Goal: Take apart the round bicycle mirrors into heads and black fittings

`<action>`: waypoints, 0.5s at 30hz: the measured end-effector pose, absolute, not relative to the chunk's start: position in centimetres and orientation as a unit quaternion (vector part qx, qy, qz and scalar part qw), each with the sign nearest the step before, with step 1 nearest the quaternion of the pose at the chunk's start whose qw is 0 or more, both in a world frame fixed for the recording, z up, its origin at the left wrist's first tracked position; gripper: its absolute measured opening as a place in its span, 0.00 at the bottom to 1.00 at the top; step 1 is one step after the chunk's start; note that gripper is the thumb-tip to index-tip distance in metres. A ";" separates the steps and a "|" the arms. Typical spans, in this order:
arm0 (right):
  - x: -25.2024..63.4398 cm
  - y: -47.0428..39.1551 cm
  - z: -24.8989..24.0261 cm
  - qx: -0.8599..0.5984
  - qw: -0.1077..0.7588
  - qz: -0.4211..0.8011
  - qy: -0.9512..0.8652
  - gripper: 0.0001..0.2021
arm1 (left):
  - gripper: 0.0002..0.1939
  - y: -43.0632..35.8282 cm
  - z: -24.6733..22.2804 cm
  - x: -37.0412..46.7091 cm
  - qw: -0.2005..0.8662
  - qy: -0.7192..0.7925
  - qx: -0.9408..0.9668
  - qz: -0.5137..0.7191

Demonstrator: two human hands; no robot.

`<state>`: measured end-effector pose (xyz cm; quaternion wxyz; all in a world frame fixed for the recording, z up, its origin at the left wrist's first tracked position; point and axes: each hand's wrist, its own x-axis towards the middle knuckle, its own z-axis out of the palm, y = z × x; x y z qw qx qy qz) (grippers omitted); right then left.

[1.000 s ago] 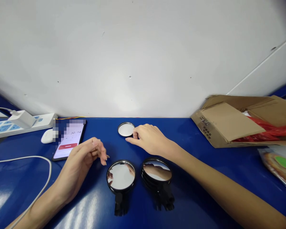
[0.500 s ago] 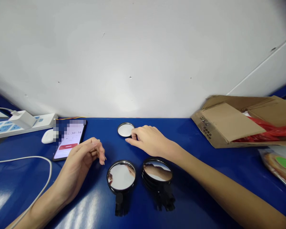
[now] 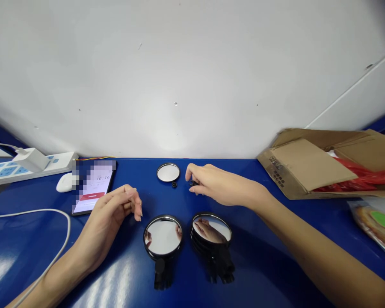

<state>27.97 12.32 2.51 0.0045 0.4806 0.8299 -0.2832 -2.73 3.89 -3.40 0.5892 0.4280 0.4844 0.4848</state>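
Note:
A small round mirror (image 3: 168, 172) lies near the back edge of the blue table, with a small black piece (image 3: 174, 185) at its lower edge. To its right, my right hand (image 3: 202, 183) pinches a small black part (image 3: 193, 183), mostly hidden by the fingers. My left hand (image 3: 117, 207) hovers with curled, loosely spread fingers and holds nothing. In front are two stacks of round mirrors with black stems, one in the middle (image 3: 163, 236) and one to its right (image 3: 211, 229). Reflections of hands show in both.
A phone (image 3: 91, 192), a white case (image 3: 64, 182) and a power strip (image 3: 62, 161) are at the left. A white cable (image 3: 67, 226) crosses my left forearm. At the right lie an open cardboard box (image 3: 311, 164) and a bagged food item (image 3: 377, 224). A white wall stands behind.
My right hand has moved right, away from the small mirror, with a black part in its fingers. The black piece at the mirror's edge is now uncovered. My left hand has hardly moved.

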 end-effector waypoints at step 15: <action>26.7 13.2 1.9 0.442 0.003 -0.361 0.821 0.10 | 0.19 3.8 -3.5 -2.7 0.585 0.480 0.443 0.481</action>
